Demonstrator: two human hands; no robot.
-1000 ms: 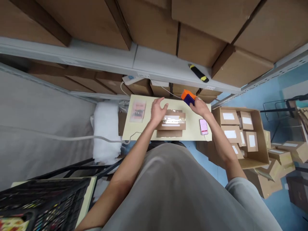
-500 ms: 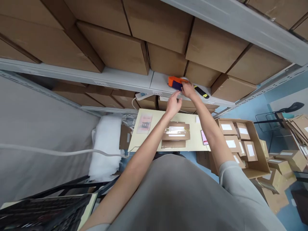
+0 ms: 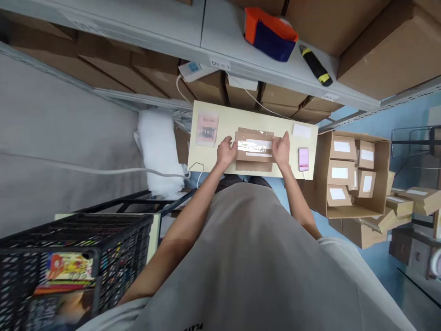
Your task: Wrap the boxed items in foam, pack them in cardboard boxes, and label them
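Note:
A small cardboard box (image 3: 254,159) lies on the cream tabletop, with a white label and shiny clear tape across its top. My left hand (image 3: 226,152), fingers curled, is at the box's left end. At the opposite end my right hand (image 3: 281,150) presses its side, fingers pointing away from me. Together they hold the box between them. On the grey shelf above rests an orange and dark blue tape dispenser (image 3: 272,39), out of both hands. Beside it lies a black and yellow utility knife (image 3: 316,66).
A phone (image 3: 303,159) and a white paper slip (image 3: 302,130) lie right of the box; a pinkish printed packet (image 3: 207,129) is on the left. A large open carton (image 3: 381,172) holds several labelled boxes. White wrap (image 3: 159,151) and a black crate (image 3: 99,248) stand left.
My right hand has left the tape dispenser on the shelf. Both hands have come down to the two ends of the taped box, and the view has tilted downward.

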